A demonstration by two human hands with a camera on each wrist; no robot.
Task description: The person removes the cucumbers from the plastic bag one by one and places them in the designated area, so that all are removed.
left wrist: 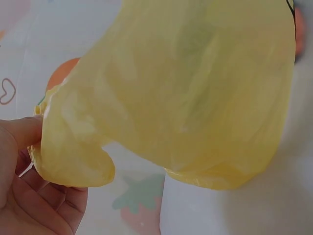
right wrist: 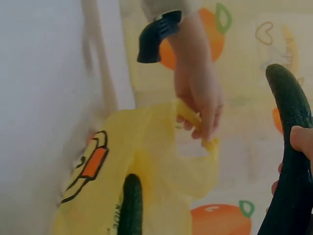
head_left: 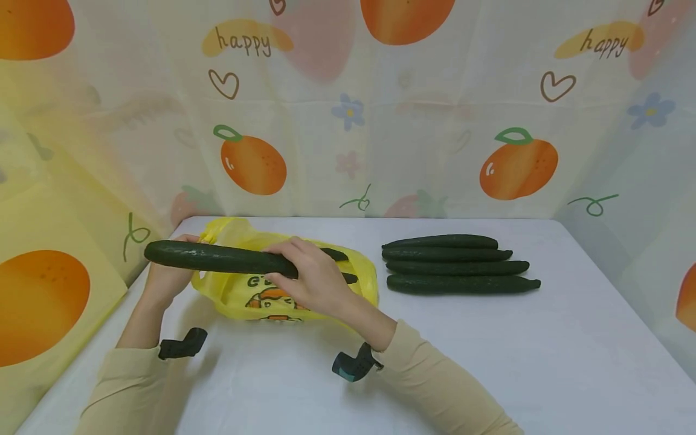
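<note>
My right hand [head_left: 318, 278] grips a long dark green cucumber [head_left: 212, 257] toward its right end, holding it sideways over a yellow plastic bag [head_left: 231, 305]. In the right wrist view, thumb and fingers wrap round this cucumber [right wrist: 288, 122]. At the bag's left side my left hand [head_left: 167, 279] is partly hidden behind the cucumber. The left wrist view shows its thumb and fingers pinching a bag handle [left wrist: 73, 156]. Two more cucumber ends [head_left: 350, 278] show within the bag's outline, right of my right hand. One such cucumber [right wrist: 131, 205] also appears in the right wrist view.
Several cucumbers [head_left: 462, 283] lie side by side on the white table [head_left: 462, 344], right of the bag. A patterned curtain [head_left: 413, 151] rises behind the table and along both sides. Each wrist carries a black camera mount [head_left: 183, 344].
</note>
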